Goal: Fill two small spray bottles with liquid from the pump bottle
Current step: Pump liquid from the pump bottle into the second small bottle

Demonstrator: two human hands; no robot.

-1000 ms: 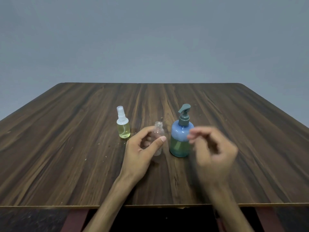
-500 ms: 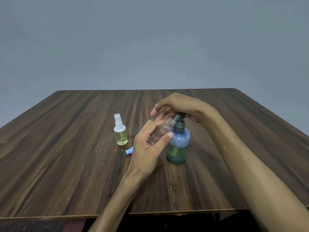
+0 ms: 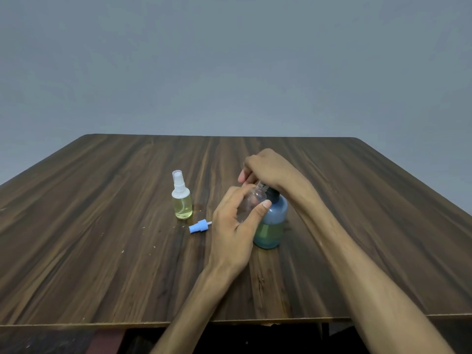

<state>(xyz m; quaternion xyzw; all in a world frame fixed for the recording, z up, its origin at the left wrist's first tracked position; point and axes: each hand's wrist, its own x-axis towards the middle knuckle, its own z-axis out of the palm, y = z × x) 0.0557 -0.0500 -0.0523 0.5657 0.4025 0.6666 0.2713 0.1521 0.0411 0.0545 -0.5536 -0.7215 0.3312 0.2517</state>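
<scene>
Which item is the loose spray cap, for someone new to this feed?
On the wooden table, look just right of the capped spray bottle of yellowish liquid. The loose spray cap lies on its side beside the left hand, the only light blue piece there.

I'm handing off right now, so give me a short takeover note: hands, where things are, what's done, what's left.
Left hand grips the clear uncapped spray bottle, tilted, mouth at the pump.
Right hand rests on the pump bottle head, the bottle standing on the table.
Blue spray cap lies loose on the table.
Done: capped spray bottle holds yellowish liquid.
Left: pump liquid into the clear bottle, which looks empty; screw the blue cap on.
</scene>
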